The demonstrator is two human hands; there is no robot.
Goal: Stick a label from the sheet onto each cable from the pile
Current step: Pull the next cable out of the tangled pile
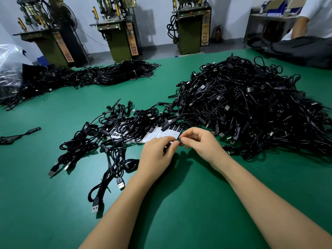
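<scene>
A big pile of black USB cables (pixel 251 105) fills the right half of the green table (pixel 179 203). A smaller loose heap of cables (pixel 111 141) lies at centre left, partly over the white label sheet (pixel 158 134) with black labels on it. My left hand (pixel 156 155) and my right hand (pixel 203 142) meet just in front of the sheet. Their fingertips pinch a small dark piece between them; it looks like part of a cable, but the fingers hide most of it.
A long bundle of black cables (pixel 80 78) stretches across the back left beside a clear plastic bag (pixel 10 69). A single cable (pixel 19 134) lies at the left edge. Green machines (pixel 118 33) stand behind the table. Another person (pixel 312 17) works at back right.
</scene>
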